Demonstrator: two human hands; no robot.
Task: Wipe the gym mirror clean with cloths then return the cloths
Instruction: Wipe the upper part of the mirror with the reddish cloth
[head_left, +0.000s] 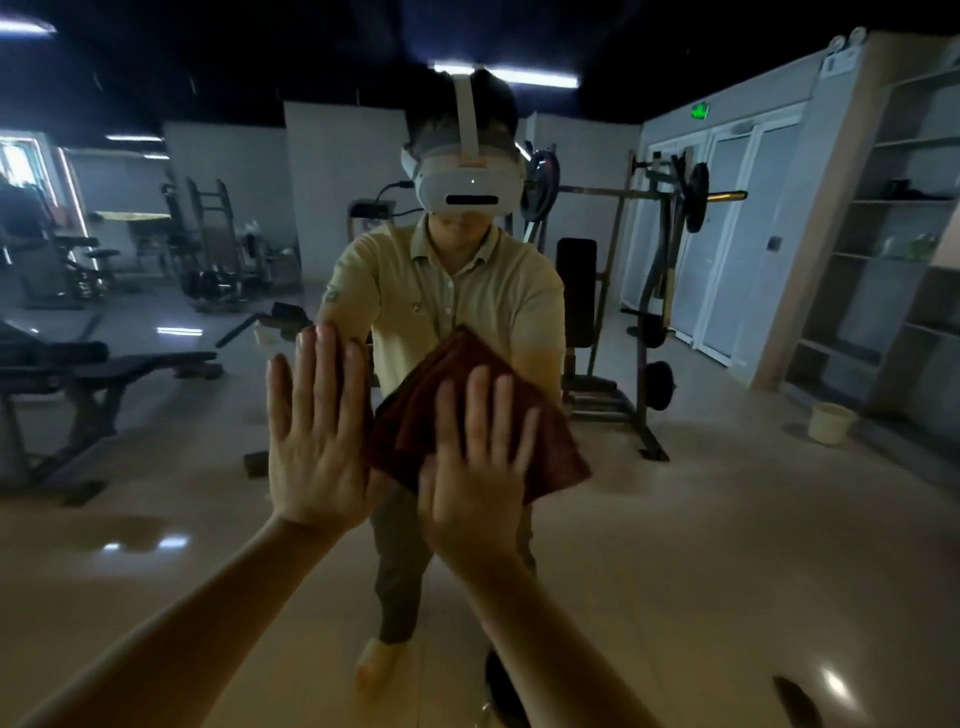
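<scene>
The cloth (410, 415) is plain dark red, the polo shirt (441, 296) pale yellow, the headset (467, 182) white, the bucket (831, 422) seemingly cream.

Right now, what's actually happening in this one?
A person stands facing the gym mirror with both arms stretched out to the glass. The right hand presses a folded dark red cloth flat against the mirror with straight fingers. The left hand lies open and flat on the glass beside it, with no cloth under it that I can see. Only this one cloth is in view, so the wiping is under way and nothing has been returned yet.
</scene>
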